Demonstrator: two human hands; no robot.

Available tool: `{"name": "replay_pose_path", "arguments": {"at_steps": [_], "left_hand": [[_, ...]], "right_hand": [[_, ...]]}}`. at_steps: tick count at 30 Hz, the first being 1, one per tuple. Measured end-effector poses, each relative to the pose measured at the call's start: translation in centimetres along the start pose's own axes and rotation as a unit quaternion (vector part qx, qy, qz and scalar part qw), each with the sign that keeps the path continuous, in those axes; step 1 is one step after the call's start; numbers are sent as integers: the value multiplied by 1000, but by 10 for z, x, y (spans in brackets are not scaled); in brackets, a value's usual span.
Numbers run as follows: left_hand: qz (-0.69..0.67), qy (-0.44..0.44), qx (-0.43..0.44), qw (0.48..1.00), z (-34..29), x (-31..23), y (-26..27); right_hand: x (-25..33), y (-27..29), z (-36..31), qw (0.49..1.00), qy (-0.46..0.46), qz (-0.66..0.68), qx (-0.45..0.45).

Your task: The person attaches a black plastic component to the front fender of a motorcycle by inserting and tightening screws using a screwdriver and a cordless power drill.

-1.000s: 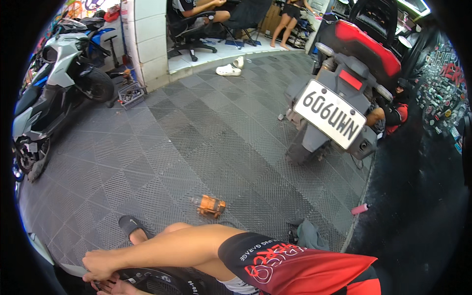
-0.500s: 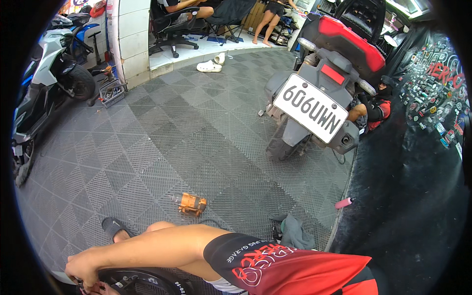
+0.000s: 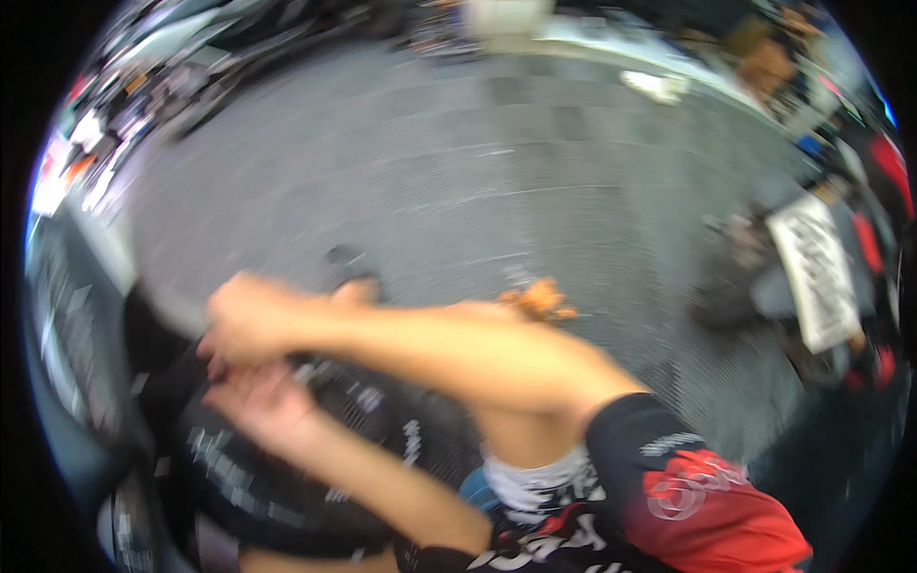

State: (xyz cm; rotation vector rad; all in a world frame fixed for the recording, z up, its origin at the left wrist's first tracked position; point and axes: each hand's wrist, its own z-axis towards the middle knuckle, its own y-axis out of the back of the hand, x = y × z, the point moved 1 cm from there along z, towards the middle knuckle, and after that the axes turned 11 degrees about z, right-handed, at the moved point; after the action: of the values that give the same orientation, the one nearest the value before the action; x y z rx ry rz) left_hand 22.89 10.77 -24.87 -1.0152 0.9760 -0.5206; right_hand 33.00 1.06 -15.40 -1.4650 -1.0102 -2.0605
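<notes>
Motion blur smears the whole picture. My right hand (image 3: 250,320) reaches across from the right, its fingers curled down toward my left hand; whatever they pinch is too blurred to make out. My left hand (image 3: 266,406) comes up from below with the palm turned upward, close under the right one, its fingers smeared. Both hands are over the edge of a black wheel (image 3: 287,501) with pale lettering on its tyre. Dark bodywork of a vehicle (image 3: 81,334) stands at the left beside the hands.
An orange power tool (image 3: 543,300) lies on the grey tiled floor (image 3: 430,181) beyond my right forearm. A dark slipper on a foot (image 3: 353,267) shows past my right hand. Parked motorcycles (image 3: 201,57) line the far left; another with a white plate (image 3: 815,272) stands right. White clogs (image 3: 656,87) lie far off.
My view has swung to the left, so the parked motorcycle and power tool have shifted right. Both hands and more of the wheel now show, where before they were at the lower left rim.
</notes>
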Motion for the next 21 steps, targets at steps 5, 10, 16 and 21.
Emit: {"name": "replay_pose_path", "arguments": {"at_steps": [5,10,16,21], "left_hand": [[100,-30,-180,978,-7,-26,-49],[52,-37,-319,946,-11,-29,-73],[83,-94,-256,959,-18,-17,-65],[72,-67,-353,930,-9,-11,-74]], "right_hand": [[49,-11,16,996,-57,-41,51],[46,-12,10,978,203,20,55],[53,-9,4,994,-86,-34,55],[30,-4,6,994,97,-10,48]]}}
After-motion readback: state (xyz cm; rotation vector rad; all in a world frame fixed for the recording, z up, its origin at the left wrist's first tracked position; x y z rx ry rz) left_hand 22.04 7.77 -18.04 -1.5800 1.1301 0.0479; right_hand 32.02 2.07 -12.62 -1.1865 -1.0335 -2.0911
